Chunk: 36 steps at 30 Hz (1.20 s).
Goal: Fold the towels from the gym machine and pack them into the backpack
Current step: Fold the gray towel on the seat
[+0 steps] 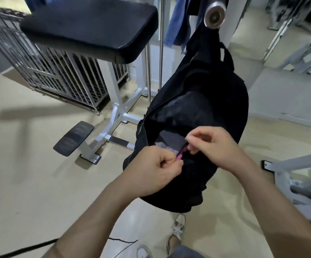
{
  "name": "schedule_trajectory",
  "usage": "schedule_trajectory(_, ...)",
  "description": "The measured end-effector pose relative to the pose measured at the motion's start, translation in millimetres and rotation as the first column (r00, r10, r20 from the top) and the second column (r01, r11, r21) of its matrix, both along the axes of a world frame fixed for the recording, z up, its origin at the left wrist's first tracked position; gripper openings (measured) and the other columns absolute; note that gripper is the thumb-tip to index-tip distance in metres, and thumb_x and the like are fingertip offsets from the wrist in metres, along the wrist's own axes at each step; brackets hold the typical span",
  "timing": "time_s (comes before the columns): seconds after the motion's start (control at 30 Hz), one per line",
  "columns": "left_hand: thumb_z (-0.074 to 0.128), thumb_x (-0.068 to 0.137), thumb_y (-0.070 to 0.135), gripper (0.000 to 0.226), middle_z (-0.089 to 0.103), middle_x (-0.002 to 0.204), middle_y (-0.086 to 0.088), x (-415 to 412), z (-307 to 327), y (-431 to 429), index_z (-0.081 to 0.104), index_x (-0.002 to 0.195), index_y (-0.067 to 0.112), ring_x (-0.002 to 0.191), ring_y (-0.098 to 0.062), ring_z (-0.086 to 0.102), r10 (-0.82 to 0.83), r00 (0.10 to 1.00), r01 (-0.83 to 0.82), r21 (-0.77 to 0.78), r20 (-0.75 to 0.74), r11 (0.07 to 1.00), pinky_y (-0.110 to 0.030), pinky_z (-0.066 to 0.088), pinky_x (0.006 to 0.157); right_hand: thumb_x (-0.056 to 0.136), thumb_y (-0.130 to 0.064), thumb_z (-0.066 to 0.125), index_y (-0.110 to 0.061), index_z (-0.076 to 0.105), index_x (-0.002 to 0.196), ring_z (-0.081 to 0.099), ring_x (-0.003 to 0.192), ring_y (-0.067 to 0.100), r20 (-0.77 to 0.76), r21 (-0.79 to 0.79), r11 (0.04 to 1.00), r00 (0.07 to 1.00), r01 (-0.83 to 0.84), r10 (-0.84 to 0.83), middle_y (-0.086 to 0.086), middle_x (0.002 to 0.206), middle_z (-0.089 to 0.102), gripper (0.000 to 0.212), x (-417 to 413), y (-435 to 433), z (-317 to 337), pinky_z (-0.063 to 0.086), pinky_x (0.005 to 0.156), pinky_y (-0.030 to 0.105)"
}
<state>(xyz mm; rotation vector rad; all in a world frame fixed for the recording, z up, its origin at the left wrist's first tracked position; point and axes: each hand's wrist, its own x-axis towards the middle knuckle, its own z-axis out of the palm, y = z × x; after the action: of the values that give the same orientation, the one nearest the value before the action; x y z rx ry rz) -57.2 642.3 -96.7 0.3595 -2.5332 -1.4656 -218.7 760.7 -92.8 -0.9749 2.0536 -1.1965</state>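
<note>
Black padded seat (87, 28) stood ahead of me, white machine frame (114, 94) under it, barred steel cage (58, 77) behind it, footplate (73, 137) below it, pale floor (20, 174) beneath, mirror (281, 30) off to its right.
</note>
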Motion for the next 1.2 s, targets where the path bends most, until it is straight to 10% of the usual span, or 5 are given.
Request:
schedule_trajectory(0.17,0.061,0.086,0.032,0.043,0.032,0.051,0.004,-13,-20,-10,0.033,0.058,0.013,0.050,-0.011,0.030,0.033,0.972,0.012,-0.193,0.231,0.981,-0.028,0.030,0.053,0.081,-0.021,0.066,-0.028,0.052,0.124,0.054,0.114,0.015,-0.324,-0.216,0.852,0.788,0.476,-0.523,0.000,0.120,0.057,0.046,-65,7,39,0.041,0.091,0.021)
schedule_trajectory(0.53,0.046,0.090,0.036,0.034,0.065,0.069,0.003,-82,-70,-29,0.065,0.065,0.022,0.063,-0.013,0.057,0.018,0.699,0.248,-0.265,0.715,0.932,-0.029,0.046,0.062,0.081,-0.013,0.070,-0.041,0.028,0.144,0.053,0.118,0.019,-0.040,0.142,0.989,0.998,-0.046,0.052,0.007,0.145,0.042,0.080,-194,-59,28,0.047,0.094,0.032)
schedule_trajectory(0.73,0.068,0.082,0.028,0.050,0.049,0.114,0.003,-184,-29,-10,0.047,0.128,0.034,0.099,-0.009,0.053,0.478,0.878,-0.478,0.002,0.036,0.878,-0.026,0.048,0.084,0.075,-0.031,0.074,-0.016,0.063,0.112,0.063,0.094,0.025,-0.173,0.326,0.925,0.950,-0.195,0.262,0.005,0.095,0.062,0.041,-213,-73,23,0.050,0.086,0.035)
schedule_trajectory(0.87,0.069,0.072,0.028,0.089,0.029,0.146,0.003,-220,-13,-1,0.022,0.148,0.029,0.130,-0.022,0.031,0.313,0.950,-0.269,-0.527,-0.005,0.807,-0.032,0.036,0.104,0.080,-0.028,0.069,-0.018,0.071,0.096,0.064,0.076,0.015,0.032,0.234,0.885,0.913,-0.403,0.407,0.000,0.080,0.067,0.020,-220,-62,33,0.048,0.067,0.024)
schedule_trajectory(1.2,0.063,0.070,0.023,0.020,0.060,0.074,0.013,-199,34,-25,0.053,0.086,0.029,0.071,-0.009,0.057,0.514,0.774,-0.612,-0.227,-0.371,0.758,-0.029,0.045,0.063,0.083,-0.010,0.064,0.003,0.061,0.116,0.063,0.095,0.030,0.465,-0.188,0.780,0.646,-0.597,0.606,0.018,0.104,0.065,0.035,-200,-27,65,0.053,0.083,0.035)
